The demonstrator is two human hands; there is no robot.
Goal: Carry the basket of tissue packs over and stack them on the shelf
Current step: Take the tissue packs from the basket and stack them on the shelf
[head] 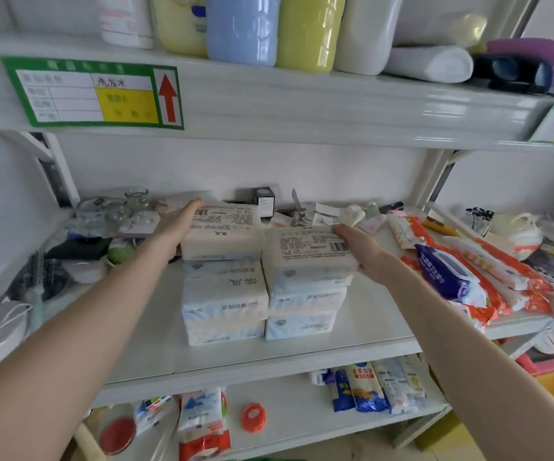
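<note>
Two stacks of tissue packs stand side by side on the middle shelf [352, 341], long axes running 9 to 3 o'clock. The left hand [177, 224] lies flat against the 9 o'clock end of the left top pack [224, 232], fingers straight. The right hand [360, 249] grips the 3 o'clock end of the right top pack [305, 252], tilted above its stack [302, 307]. Each hand is nearest its own pack. The basket is out of view.
</note>
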